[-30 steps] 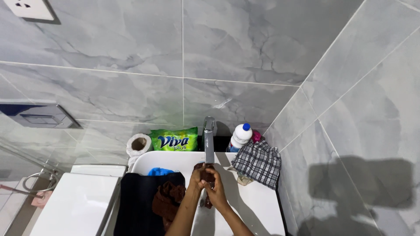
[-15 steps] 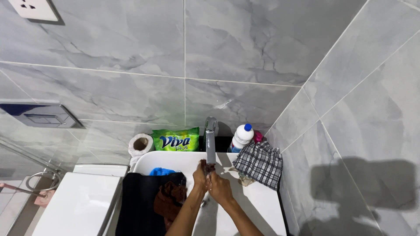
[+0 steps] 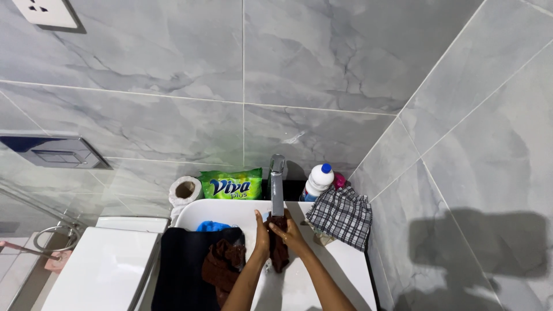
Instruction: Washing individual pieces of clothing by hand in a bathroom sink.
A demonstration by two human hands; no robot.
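Observation:
Both my hands are over a white sink [image 3: 340, 270] under a chrome tap [image 3: 277, 184]. My left hand [image 3: 261, 237] and my right hand [image 3: 292, 233] hold a small dark brown cloth [image 3: 279, 249] between them, just below the spout. The cloth hangs down from my fingers into the basin. A second brown cloth [image 3: 223, 264] lies on black fabric [image 3: 184, 268] draped over the sink's left side.
A green detergent bag [image 3: 231, 185], a toilet roll [image 3: 185, 190] and a white bottle with a blue cap [image 3: 318, 179] stand behind the sink. A black-and-white checked cloth [image 3: 341, 215] hangs on its right rim. A blue cloth [image 3: 212, 226] lies in the basin. A toilet lid [image 3: 103, 270] is at the left.
My hands have moved from being clasped around the bunched cloth to holding it apart, so the cloth now hangs lower and longer under the tap.

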